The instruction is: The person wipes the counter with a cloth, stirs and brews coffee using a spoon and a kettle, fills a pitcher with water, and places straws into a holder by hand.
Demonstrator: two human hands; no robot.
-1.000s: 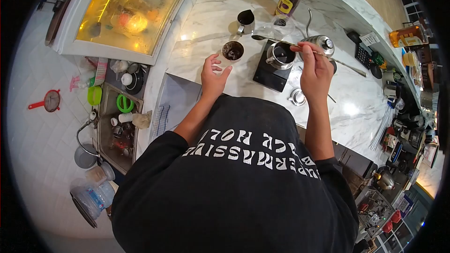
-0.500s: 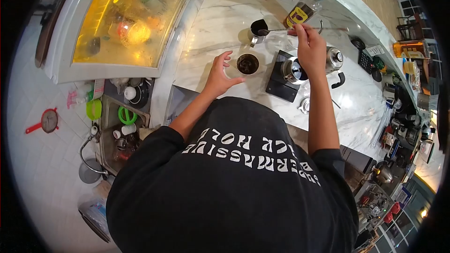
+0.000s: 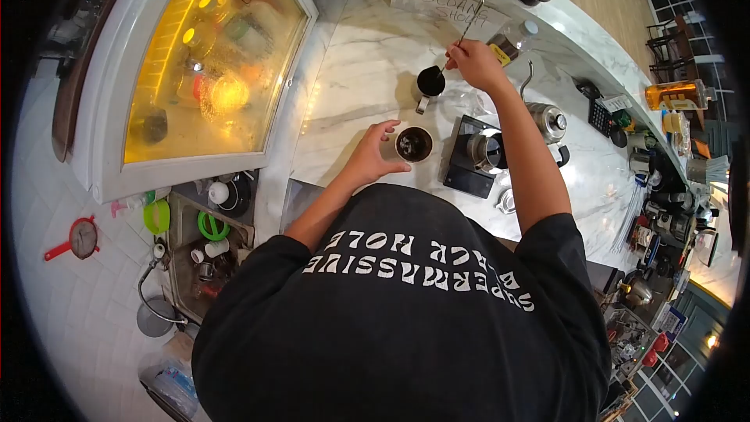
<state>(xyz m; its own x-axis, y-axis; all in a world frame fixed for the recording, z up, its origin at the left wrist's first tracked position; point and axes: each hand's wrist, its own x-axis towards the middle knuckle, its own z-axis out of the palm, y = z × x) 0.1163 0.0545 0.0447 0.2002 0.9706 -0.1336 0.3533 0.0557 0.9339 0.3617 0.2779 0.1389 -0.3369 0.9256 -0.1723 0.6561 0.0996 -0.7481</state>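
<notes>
Gripping a twisted metal spoon [image 3: 469, 22], the right hand [image 3: 475, 64] slanted it into the small steel pitcher [image 3: 423, 102]; the left hand [image 3: 367, 158] curved open beside the round, dark-filled cup [image 3: 414, 144].

A thin twisted spoon [image 3: 471, 20] is held slanted at the dark-filled pitcher [image 3: 430, 81]; a round, dark-filled cup [image 3: 414, 144] is set nearby.

Broad stretch of marble counter [image 3: 336, 55] open between glass door [image 3: 215, 70] and pitcher [image 3: 430, 82]. Narrow gap between cup [image 3: 414, 144] and scale [image 3: 465, 179]. Left hand [image 3: 375, 158] blocks cup's door side. Spoon [image 3: 471, 22] rises from pitcher. Right forearm [image 3: 533, 144] bars way from scale to kettle [image 3: 548, 122]. Bottle [image 3: 513, 41] stands beyond right hand [image 3: 472, 62].
</notes>
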